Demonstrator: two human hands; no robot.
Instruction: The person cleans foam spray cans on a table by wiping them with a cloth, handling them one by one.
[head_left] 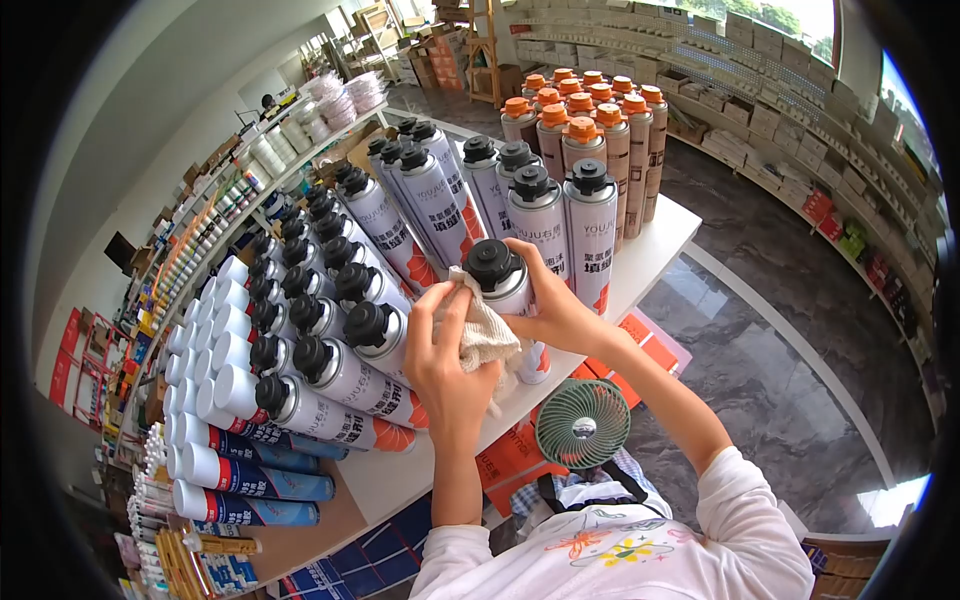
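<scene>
In my right hand [552,305] is a white foam spray can [511,290] with a black cap, tilted toward me above the table's front edge. The fingers wrap round its side. My left hand [448,350] pinches a cream cloth [488,338] and presses it against the can near the cap. Part of the can's lower body is hidden by the cloth and hands. Similar black-capped cans [583,230] stand just beyond, and more black-capped cans [375,330] fill the table to the left of my left hand.
Orange-capped brown cans [600,125] stand at the table's [655,235] far right. White-capped blue cans [265,480] crowd the left end. A green fan [583,423] sits close to my body, below the table edge. Stocked shelves [790,120] line the room.
</scene>
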